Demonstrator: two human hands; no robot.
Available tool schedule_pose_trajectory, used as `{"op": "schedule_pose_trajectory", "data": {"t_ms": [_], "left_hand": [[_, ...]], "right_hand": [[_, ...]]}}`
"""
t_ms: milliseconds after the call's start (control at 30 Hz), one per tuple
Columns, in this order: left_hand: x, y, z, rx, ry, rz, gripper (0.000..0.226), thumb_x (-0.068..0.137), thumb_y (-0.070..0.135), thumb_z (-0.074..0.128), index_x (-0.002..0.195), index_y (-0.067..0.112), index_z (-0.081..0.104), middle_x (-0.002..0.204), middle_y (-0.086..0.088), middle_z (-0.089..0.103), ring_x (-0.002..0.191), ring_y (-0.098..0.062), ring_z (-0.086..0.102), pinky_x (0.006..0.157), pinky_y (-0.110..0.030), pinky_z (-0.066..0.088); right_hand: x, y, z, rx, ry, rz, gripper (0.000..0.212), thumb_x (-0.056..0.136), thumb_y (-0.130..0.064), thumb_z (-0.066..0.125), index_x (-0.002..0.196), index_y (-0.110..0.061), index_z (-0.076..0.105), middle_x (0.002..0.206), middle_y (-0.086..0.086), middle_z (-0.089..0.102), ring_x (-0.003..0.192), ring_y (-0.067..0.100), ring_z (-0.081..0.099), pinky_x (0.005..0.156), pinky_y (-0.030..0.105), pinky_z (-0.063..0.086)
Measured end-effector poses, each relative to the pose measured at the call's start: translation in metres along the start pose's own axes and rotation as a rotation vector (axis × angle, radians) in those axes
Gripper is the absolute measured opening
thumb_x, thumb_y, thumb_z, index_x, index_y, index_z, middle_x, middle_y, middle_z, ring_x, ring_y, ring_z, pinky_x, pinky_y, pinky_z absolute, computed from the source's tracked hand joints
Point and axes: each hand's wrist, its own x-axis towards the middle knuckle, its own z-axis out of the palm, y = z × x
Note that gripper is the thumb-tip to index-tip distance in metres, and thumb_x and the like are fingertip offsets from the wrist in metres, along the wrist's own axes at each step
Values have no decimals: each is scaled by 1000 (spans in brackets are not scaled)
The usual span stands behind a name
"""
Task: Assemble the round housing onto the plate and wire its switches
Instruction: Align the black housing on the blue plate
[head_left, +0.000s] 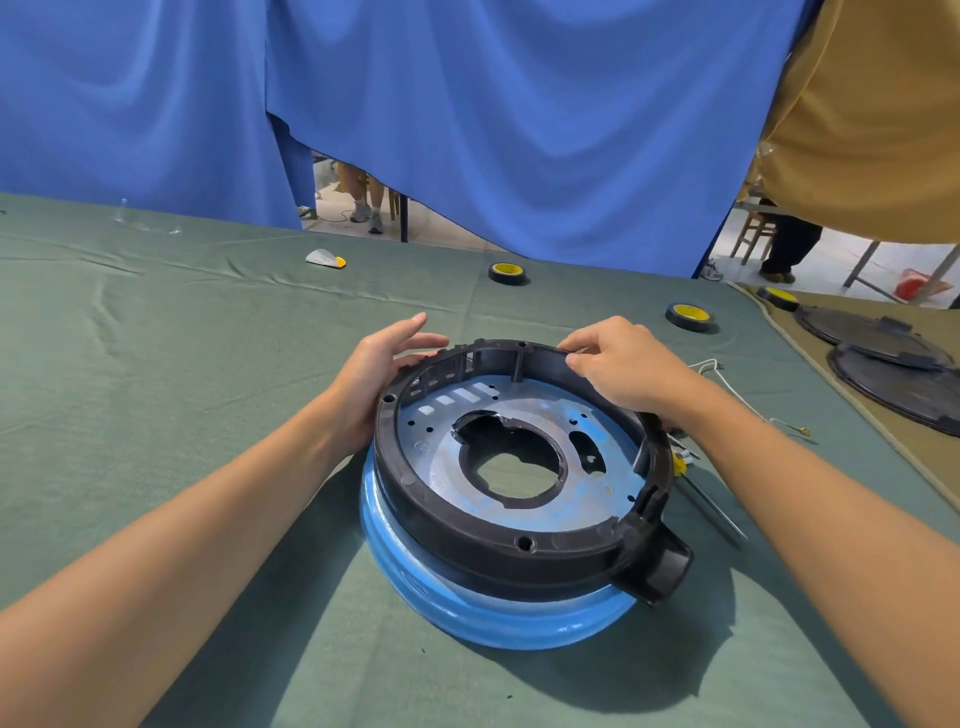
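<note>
At the far rim of the housing (467, 530), our right hand (618, 364) is curled over the edge, thumb and forefinger pinching the thin black wall; our left hand (387, 364) lies on the far-left outside of the same ring, fingers nearly straight and loosely spread, touching rather than gripping. The housing sits near the middle of the green-clothed table (156, 338), resting on the metal plate (441, 467), which caps a round body wrapped in blue film (498, 618).

We judge the ring to be light, stiff moulded plastic; its ribs and screw posts look thin enough to crack if pried, so the plain outer rim at opposite sides seems the safest hold, with the protruding lug at the near right as a turning reference. The plate looks rigid and sharp round its cut-outs; the film looks slippery.

No box or tray shows; the ring itself forms a shallow well floored by the plate, and we see nothing loose in it.

Just beside the ring on the right lie a yellow connector (678, 462) and white wires (727, 384); farther off stand tape rolls (506, 273).
</note>
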Motion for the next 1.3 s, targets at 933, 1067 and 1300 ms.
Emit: {"op": "schedule_pose_trajectory", "data": {"t_ms": [933, 1067, 1300], "left_hand": [[-50, 43, -12, 877, -82, 2, 34, 83, 44, 74, 111, 25, 68, 99, -1, 76, 89, -20, 72, 84, -42, 59], [-54, 46, -15, 1279, 84, 23, 29, 82, 43, 76, 91, 16, 70, 82, -8, 69, 77, -25, 66, 70, -36, 55], [-54, 50, -14, 1429, 254, 112, 41, 88, 32, 70, 65, 5, 49, 64, -9, 50, 55, -25, 43, 47, -27, 31]], "right_hand": [[21, -18, 17, -332, -71, -246, 25, 101, -34, 46, 97, -15, 62, 90, 12, 61, 80, 29, 55, 61, 37, 42], [13, -19, 20, -395, -60, -204, 29, 101, -35, 45, 92, -10, 58, 88, 14, 58, 80, 34, 55, 54, 35, 35], [8, -19, 23, -431, -12, -187, 31, 102, -33, 43, 94, -6, 56, 92, 18, 58, 86, 36, 54, 60, 36, 33]]}}
